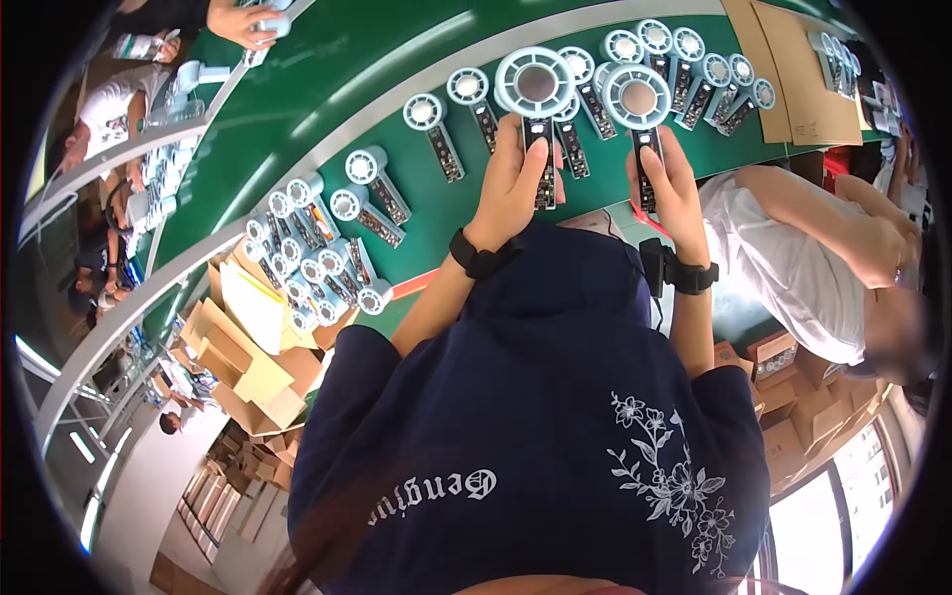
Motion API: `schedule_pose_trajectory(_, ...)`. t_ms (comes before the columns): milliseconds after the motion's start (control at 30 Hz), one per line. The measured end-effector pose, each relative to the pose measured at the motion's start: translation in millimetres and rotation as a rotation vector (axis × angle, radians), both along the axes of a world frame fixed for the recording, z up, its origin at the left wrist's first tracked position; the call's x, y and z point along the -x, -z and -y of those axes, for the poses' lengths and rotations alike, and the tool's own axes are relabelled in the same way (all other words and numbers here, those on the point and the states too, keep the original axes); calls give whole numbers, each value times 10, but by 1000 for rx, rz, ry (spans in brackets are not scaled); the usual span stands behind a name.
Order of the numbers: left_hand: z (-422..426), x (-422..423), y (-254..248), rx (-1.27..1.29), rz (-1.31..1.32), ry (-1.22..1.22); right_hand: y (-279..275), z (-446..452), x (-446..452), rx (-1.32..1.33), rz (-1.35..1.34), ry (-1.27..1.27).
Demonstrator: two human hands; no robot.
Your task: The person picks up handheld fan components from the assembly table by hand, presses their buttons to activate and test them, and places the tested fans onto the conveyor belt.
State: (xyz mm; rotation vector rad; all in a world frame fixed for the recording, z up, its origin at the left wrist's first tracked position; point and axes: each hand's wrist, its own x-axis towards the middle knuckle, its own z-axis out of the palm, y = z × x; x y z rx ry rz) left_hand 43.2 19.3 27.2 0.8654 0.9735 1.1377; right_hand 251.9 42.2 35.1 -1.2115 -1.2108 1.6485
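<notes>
My left hand (514, 183) is wrapped around the handle of a handheld fan (536, 83), thumb on the exposed circuit board. A second handheld fan (638, 97), also light blue with a round head and a dark open handle, is gripped in my right hand (666, 183), its thumb on the board too. Both fans are held upright, side by side, above the green table (397, 253). Beyond them lie several more fans of the same kind, such as one fan (424, 112) to the left and another fan (716, 69) to the right. My fingers behind the handles are partly hidden.
A dense group of fans (307, 263) lies at the table's left, beside open cardboard boxes (243, 362). Cardboard sheets (808, 84) rest at the right. A co-worker in a white shirt (793, 253) sits close on my right. Across the table, another person's hand (245, 24) holds a light-blue part.
</notes>
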Motion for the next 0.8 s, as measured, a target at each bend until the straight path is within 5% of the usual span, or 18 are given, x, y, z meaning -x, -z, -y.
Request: schedule_pose_trajectory(800, -1231, -162, 169, -75, -444, 120, 641, -192, -1017, 138, 40, 292)
